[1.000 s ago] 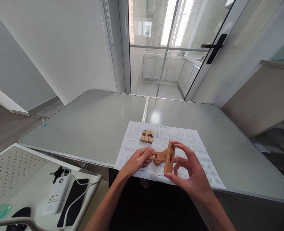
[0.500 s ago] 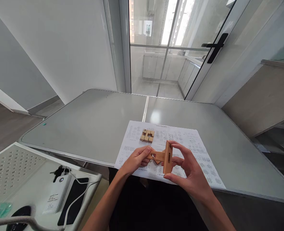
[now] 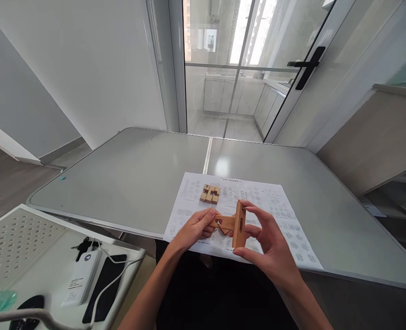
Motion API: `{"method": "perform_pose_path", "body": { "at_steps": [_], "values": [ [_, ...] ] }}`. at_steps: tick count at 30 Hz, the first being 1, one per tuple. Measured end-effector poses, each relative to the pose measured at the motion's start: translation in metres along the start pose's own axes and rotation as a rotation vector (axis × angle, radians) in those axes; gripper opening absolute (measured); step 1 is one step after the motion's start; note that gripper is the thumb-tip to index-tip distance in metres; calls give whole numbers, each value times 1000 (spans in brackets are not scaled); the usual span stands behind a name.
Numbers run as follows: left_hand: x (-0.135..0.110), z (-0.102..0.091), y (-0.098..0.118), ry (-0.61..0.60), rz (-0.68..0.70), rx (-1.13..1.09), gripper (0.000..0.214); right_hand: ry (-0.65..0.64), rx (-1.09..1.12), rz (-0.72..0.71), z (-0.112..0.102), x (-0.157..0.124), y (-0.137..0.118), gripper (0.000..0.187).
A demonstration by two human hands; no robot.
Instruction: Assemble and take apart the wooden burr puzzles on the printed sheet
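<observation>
**Both hands on wooden pieces, over the near edge of the printed sheet**

Landmark = printed sheet (image 3: 285, 215), which lies flat on the grey table (image 3: 127, 178) and is covered in small diagrams.

- Left hand (image 3: 194, 228): over the sheet's near-left part. Thumb and fingers are closed in a pinch on the left end of the flat wooden bar (image 3: 226, 222). The bar runs roughly level, held clear of the sheet.
- Right hand (image 3: 271, 243): over the sheet's near-middle, wrist past its near edge. It grips the slotted wooden slat (image 3: 239, 224), with the index finger on the top end and the thumb under the bottom end. The other fingers curl loosely behind.
- The slat stands upright, with a long slot down its face and a small number label at the top. The bar's right end meets the slat at about mid-height, forming a sideways T. I can't tell whether the bar goes into the slot or only butts against it.
- There is a bit more wood showing under the bar near the joint. It is too hidden to tell what it is.
- Block cluster (image 3: 210, 194): several small wooden blocks packed together, resting on the sheet's far-left part, apart from both hands.

Off the sheet, well to its near-left, is a white perforated cart (image 3: 17, 238) carrying a power bank (image 3: 80, 277) with a cable, a dark phone (image 3: 101, 284) and keys (image 3: 83, 247). Beyond the sheet's far edge, past the table, is a glass door with a black handle (image 3: 306, 65).
</observation>
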State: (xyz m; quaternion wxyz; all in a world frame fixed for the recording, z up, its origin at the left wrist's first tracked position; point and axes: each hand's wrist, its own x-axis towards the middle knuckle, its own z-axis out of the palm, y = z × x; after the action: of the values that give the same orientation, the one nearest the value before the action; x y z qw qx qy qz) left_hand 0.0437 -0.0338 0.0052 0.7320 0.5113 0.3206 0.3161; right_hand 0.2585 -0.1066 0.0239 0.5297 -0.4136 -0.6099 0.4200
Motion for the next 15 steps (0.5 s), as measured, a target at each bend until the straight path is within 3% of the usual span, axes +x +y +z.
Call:
{"method": "perform_pose_path", "body": {
  "at_steps": [15],
  "values": [
    [2,1,-4,21,34,53,53,11,-220,4,-1,-1,-17,62]
  ]
}}
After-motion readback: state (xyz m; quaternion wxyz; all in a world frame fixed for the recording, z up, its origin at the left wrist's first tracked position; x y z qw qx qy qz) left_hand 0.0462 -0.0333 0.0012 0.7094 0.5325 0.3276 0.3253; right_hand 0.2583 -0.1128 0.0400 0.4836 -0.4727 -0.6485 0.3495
